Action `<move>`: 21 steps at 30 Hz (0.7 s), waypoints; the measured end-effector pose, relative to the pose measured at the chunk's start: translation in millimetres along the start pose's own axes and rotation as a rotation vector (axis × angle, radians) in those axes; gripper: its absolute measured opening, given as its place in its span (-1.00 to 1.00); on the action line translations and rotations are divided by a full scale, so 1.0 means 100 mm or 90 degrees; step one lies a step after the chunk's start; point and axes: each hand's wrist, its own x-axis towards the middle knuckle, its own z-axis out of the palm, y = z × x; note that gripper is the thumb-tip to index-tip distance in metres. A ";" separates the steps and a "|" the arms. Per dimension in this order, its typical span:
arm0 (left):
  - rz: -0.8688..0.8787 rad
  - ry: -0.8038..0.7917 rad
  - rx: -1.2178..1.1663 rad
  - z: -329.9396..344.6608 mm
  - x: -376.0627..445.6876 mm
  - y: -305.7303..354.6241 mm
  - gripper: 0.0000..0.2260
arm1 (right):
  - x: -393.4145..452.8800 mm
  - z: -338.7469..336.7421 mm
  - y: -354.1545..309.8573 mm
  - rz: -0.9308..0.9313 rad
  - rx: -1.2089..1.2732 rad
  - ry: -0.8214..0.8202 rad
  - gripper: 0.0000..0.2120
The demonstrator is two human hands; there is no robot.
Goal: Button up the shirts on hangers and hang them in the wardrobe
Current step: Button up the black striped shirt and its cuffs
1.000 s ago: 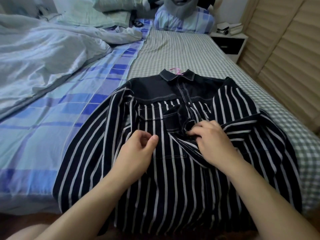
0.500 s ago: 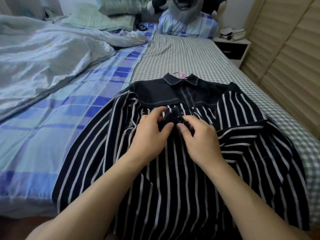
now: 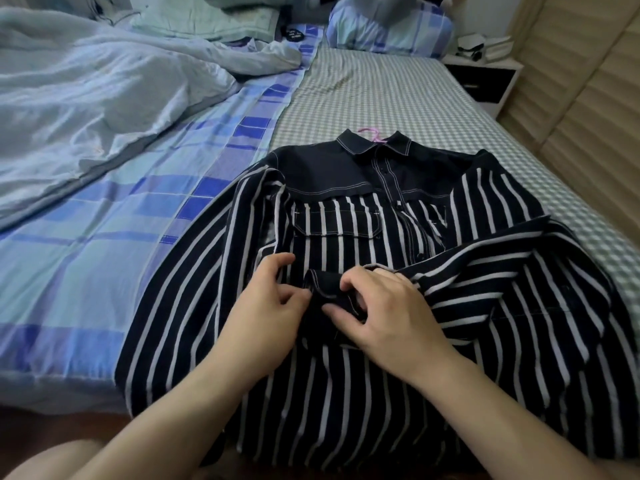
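Shirt (image 3: 346, 393) navy-black with thin white vertical stripes on body and sleeves; yoke and collar (image 3: 375, 144) plain dark navy, edged with pale contrast stitching; chest pocket flap striped like the body. Hanger hook (image 3: 372, 132) pink, peeking above the collar. Bed sheet (image 3: 398, 95) under the shirt in small grey-and-white gingham check. Second sheet (image 3: 104, 237) beside it in pale aqua and blue plaid, with deeper royal-blue blocks along its edge. Duvet (image 3: 86, 88) pale blue-grey, plain. Pillow (image 3: 214, 19) at the head soft mint green; another pillow (image 3: 388, 29) in blue-and-lilac plaid. Nightstand (image 3: 485, 77) white with a black drawer front. Wardrobe doors (image 3: 581, 98) beige, louvred
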 end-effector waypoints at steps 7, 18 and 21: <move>-0.111 -0.053 -0.259 -0.02 -0.03 -0.09 -0.67 | 0.03 0.05 -0.27 0.265 0.130 0.019 -0.92; -0.094 -0.161 -0.216 0.02 -0.06 -0.13 -0.85 | 0.14 -0.17 -0.15 0.419 0.429 -0.133 -0.68; -0.069 -0.154 -0.194 0.05 -0.08 -0.12 -0.81 | 0.14 -0.20 -0.09 0.431 0.492 -0.129 -0.70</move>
